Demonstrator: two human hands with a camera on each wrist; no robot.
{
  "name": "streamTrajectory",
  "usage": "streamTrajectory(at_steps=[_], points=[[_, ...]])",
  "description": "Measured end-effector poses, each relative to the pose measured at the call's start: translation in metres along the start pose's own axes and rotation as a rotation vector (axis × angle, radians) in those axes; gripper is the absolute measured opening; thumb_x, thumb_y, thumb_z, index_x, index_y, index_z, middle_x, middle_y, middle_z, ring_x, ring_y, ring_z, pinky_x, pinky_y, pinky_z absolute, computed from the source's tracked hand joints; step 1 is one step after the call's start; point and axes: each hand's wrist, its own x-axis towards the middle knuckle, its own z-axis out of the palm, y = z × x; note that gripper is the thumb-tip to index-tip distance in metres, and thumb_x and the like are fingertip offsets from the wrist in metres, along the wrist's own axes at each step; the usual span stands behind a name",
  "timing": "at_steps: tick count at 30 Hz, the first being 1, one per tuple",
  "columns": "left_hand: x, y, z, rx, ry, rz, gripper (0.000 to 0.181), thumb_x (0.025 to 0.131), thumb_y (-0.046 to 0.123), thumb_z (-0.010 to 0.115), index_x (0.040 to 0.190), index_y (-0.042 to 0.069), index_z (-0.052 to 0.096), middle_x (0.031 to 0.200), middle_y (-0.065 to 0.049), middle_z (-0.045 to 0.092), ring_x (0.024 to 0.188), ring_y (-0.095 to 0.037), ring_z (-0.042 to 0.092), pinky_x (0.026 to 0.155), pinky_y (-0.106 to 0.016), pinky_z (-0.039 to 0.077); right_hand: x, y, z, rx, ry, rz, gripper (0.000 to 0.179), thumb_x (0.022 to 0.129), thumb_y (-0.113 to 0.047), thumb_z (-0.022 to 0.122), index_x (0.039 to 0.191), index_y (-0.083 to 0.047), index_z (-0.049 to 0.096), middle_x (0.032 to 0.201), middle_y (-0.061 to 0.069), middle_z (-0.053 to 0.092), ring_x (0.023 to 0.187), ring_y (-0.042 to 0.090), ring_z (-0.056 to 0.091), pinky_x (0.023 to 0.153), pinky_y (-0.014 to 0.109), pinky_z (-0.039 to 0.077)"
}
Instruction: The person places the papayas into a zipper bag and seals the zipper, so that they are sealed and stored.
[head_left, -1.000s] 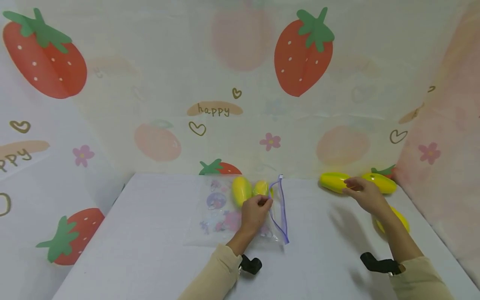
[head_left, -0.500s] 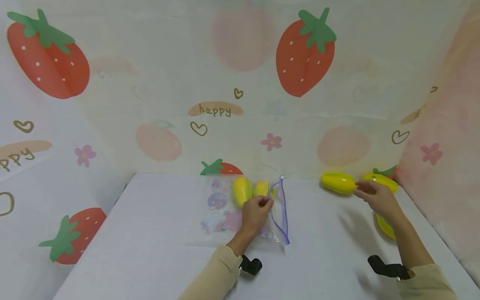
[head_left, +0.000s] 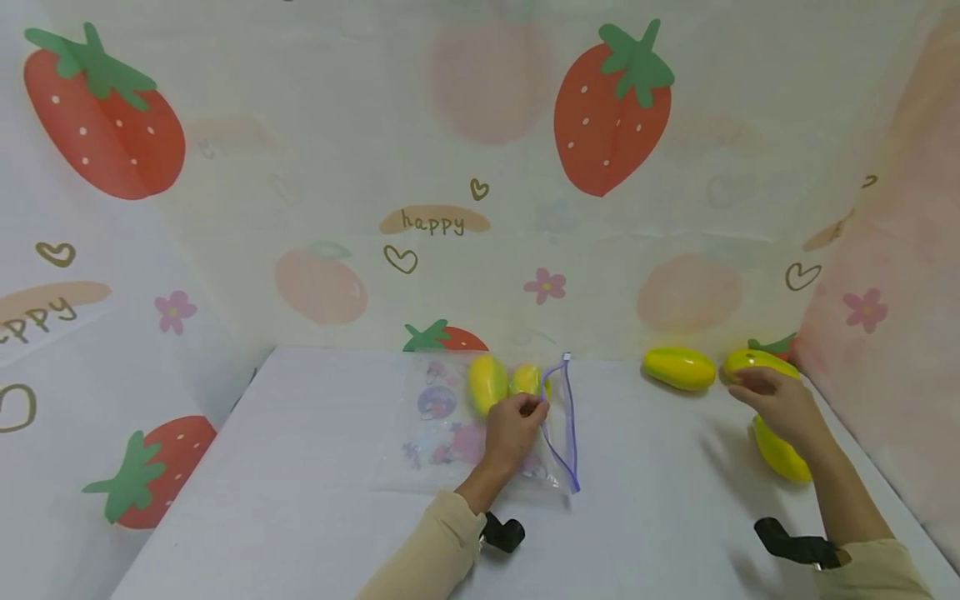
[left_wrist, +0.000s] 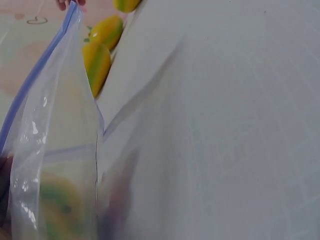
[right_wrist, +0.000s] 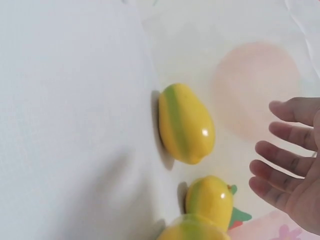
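Note:
A clear zip bag with purple edging lies on the white table, its mouth facing right and parted. Inside it are two yellow fruits with green stripes, papaya-like in shape: one fruit at the left, another fruit beside the mouth. My left hand pinches the bag near its mouth. My right hand hovers at the far-right fruit and overlaps it in the head view. In the right wrist view, the fingers are spread, with nothing held.
Another striped fruit lies at the table's back edge, left of my right hand. A further fruit lies nearer, partly behind the right forearm. Fabric walls with printed strawberries enclose the table at the back and sides.
My right hand has moved rightward, from in front of the back fruit to the far-right one. My left hand keeps its pinch on the bag, which has stayed in place.

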Motion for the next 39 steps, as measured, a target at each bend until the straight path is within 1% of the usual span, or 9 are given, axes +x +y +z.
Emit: streamTrajectory(at_steps=[3, 9, 12, 13, 17, 25, 30, 35, 39], points=[[0.000, -0.001, 0.001, -0.010, 0.010, 0.017, 0.017, 0.089, 0.019, 0.068, 0.089, 0.003, 0.075, 0.085, -0.007, 0.075, 0.077, -0.012, 0.066, 0.073, -0.024, 0.054, -0.002, 0.003, -0.003, -0.027, 0.005, 0.012, 0.060, 0.099, -0.042, 0.050, 0.131, 0.009, 0.049, 0.130, 0.035, 0.052, 0.116, 0.049, 0.051, 0.094, 0.060, 0.044], [-0.002, -0.004, 0.002, -0.006, 0.032, 0.079, 0.016, 0.087, 0.016, 0.068, 0.087, 0.002, 0.074, 0.080, -0.006, 0.074, 0.071, -0.006, 0.063, 0.067, -0.021, 0.053, -0.006, 0.013, -0.009, -0.062, -0.010, 0.024, 0.060, 0.100, -0.040, 0.049, 0.132, 0.011, 0.048, 0.130, 0.037, 0.051, 0.114, 0.050, 0.051, 0.092, 0.060, 0.045], [-0.002, -0.003, 0.002, -0.008, 0.025, 0.053, 0.017, 0.088, 0.018, 0.068, 0.087, 0.003, 0.075, 0.080, -0.005, 0.074, 0.070, -0.006, 0.062, 0.067, -0.020, 0.052, -0.007, 0.018, -0.012, -0.101, 0.003, 0.012, 0.057, 0.100, -0.037, 0.051, 0.130, 0.011, 0.049, 0.126, 0.037, 0.053, 0.110, 0.050, 0.052, 0.089, 0.060, 0.046], [-0.003, -0.002, 0.001, -0.016, 0.016, 0.031, 0.017, 0.088, 0.019, 0.068, 0.088, 0.004, 0.075, 0.081, -0.005, 0.074, 0.071, -0.006, 0.062, 0.068, -0.020, 0.052, -0.007, 0.019, -0.013, -0.109, 0.003, 0.015, 0.057, 0.100, -0.037, 0.051, 0.130, 0.012, 0.049, 0.126, 0.038, 0.053, 0.110, 0.050, 0.052, 0.088, 0.060, 0.046], [-0.002, -0.001, 0.001, -0.007, 0.008, -0.006, 0.017, 0.089, 0.021, 0.068, 0.089, 0.005, 0.075, 0.082, -0.004, 0.074, 0.073, -0.007, 0.062, 0.070, -0.019, 0.052, -0.010, 0.024, -0.017, -0.140, -0.009, 0.037, 0.060, 0.099, -0.041, 0.050, 0.129, 0.012, 0.049, 0.125, 0.038, 0.052, 0.108, 0.050, 0.049, 0.086, 0.061, 0.046], [-0.004, -0.002, 0.001, 0.013, 0.010, 0.008, 0.016, 0.088, 0.019, 0.069, 0.088, 0.004, 0.075, 0.082, -0.005, 0.075, 0.073, -0.009, 0.064, 0.069, -0.019, 0.052, -0.017, 0.035, -0.020, -0.179, -0.054, 0.114, 0.073, 0.096, -0.050, 0.050, 0.129, 0.015, 0.045, 0.125, 0.042, 0.047, 0.106, 0.053, 0.047, 0.087, 0.063, 0.046], [-0.004, -0.002, 0.001, 0.002, 0.012, 0.012, 0.016, 0.088, 0.018, 0.069, 0.088, 0.003, 0.075, 0.082, -0.006, 0.074, 0.074, -0.011, 0.064, 0.070, -0.020, 0.052, -0.016, 0.043, -0.019, -0.214, -0.053, 0.138, 0.079, 0.094, -0.056, 0.051, 0.130, 0.014, 0.046, 0.124, 0.043, 0.045, 0.106, 0.054, 0.045, 0.086, 0.064, 0.046], [-0.003, -0.004, 0.001, -0.001, 0.013, 0.020, 0.016, 0.088, 0.018, 0.069, 0.088, 0.003, 0.075, 0.083, -0.007, 0.074, 0.074, -0.011, 0.065, 0.071, -0.021, 0.053, -0.016, 0.049, -0.018, -0.264, -0.054, 0.132, 0.076, 0.093, -0.052, 0.055, 0.128, 0.014, 0.046, 0.121, 0.044, 0.045, 0.103, 0.055, 0.045, 0.082, 0.062, 0.047], [-0.004, -0.003, 0.002, 0.003, 0.009, 0.017, 0.017, 0.088, 0.019, 0.069, 0.089, 0.003, 0.075, 0.083, -0.007, 0.075, 0.075, -0.012, 0.065, 0.071, -0.021, 0.053, -0.018, 0.052, -0.018, -0.284, -0.048, 0.153, 0.076, 0.093, -0.051, 0.056, 0.129, 0.015, 0.043, 0.120, 0.045, 0.042, 0.103, 0.056, 0.043, 0.083, 0.063, 0.046]])
